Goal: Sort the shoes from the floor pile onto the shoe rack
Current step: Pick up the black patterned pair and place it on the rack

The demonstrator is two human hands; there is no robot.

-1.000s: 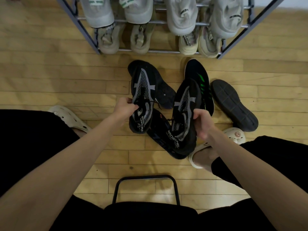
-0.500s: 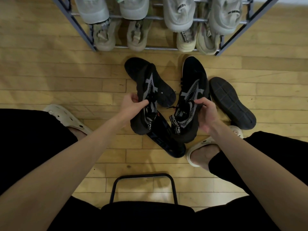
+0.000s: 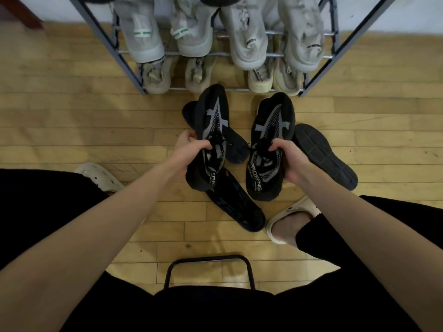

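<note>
Left hand (image 3: 191, 152): fingers curled over the laced top of a black knit shoe with grey pattern (image 3: 211, 137), thumb on its near side; the shoe is held clear of the floor, toe pointing away from the person toward the rack. Right hand (image 3: 287, 161): fingers wrapped round the outer side and lace area of the matching black shoe (image 3: 271, 144), also toe-away and lifted. The two hands are apart, one shoe each, the shoes side by side with a gap between them.

Directly beneath and behind the left-hand shoe lies a dark shoe (image 3: 236, 149) on the floor, partly hidden. Below both hands, nearer the person, a black shoe with blue markings (image 3: 237, 207) lies flat on the floor. Just right of the right hand a dark shoe lies sole-up (image 3: 326, 156).

Beyond the hands stands the shoe rack (image 3: 127, 65), metal-framed, carrying pale grey and beige shoes (image 3: 141, 41) on two visible tiers, heels toward the person.

Either side of the hands, the person's feet wear cream clogs (image 3: 292, 216) on the wooden floor (image 3: 72, 121). A black chair frame (image 3: 208, 259) sits nearest the person.
</note>
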